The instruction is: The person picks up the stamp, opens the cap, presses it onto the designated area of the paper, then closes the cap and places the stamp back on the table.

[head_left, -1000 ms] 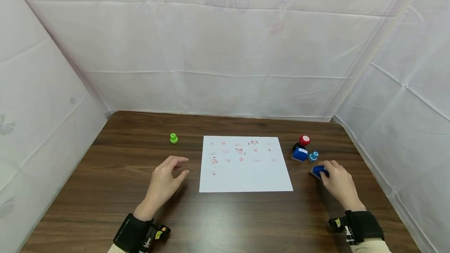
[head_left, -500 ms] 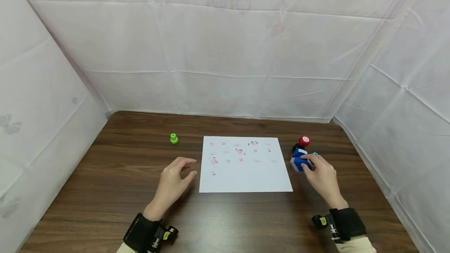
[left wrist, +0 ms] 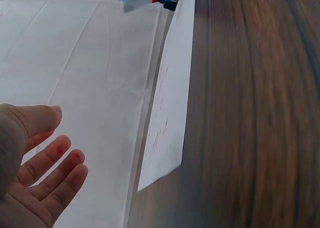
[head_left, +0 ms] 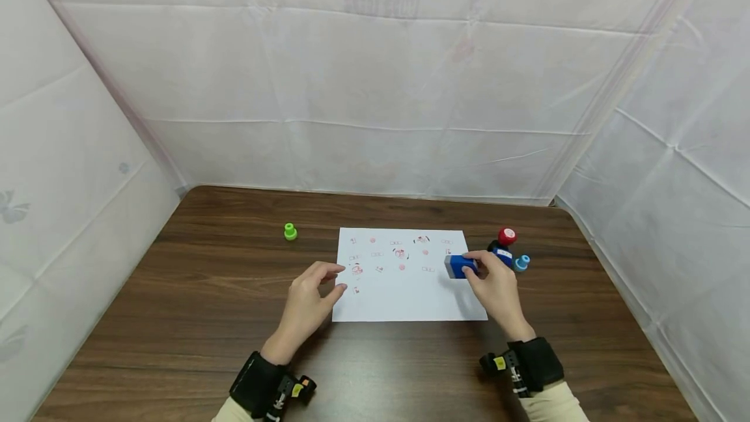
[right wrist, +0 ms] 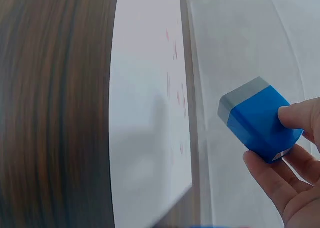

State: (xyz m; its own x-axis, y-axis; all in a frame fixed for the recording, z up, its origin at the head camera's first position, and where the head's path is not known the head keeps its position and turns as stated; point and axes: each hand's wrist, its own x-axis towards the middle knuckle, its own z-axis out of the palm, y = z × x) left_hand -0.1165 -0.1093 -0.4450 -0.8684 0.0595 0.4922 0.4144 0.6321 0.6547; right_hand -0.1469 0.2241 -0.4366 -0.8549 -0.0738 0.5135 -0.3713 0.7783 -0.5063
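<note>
Swinging in from the R: chunky blue block w/ a grey end [head_left: 459, 267] has come off its spot on the dark wood-grain counter [head_left: 176, 318], now up over a flat white paper sheet w/ small red prints [head_left: 410, 298]; left grip [head_left: 310, 301] has edged R too. Nearest first: left grip's spread, thumb apart from fingers, holding nothing, by the sheet's L edge. Right grip [head_left: 495, 282] pinches the block, thumb vs. fingertips on its blue body, block tilted, grey end facing L, clear of the sheet.

Handling, my guess: light, stiff, prob. hard plastic, not fragile; smooth sides might slip. Best hold = opp. blue faces, back from the grey end, approx. where the pinch is now. Sheet's thin, could skid or crease; hold by a blank margin.

Just beyond on the R: small light-blue knobbed peg [head_left: 521, 263], 2nd blue block w/ white label [head_left: 502, 255], shiny red round knob [head_left: 507, 236]. Far L, alone: lime-green stepped peg [head_left: 290, 232]. Backdrop: creased white sheeting [head_left: 293, 83].
</note>
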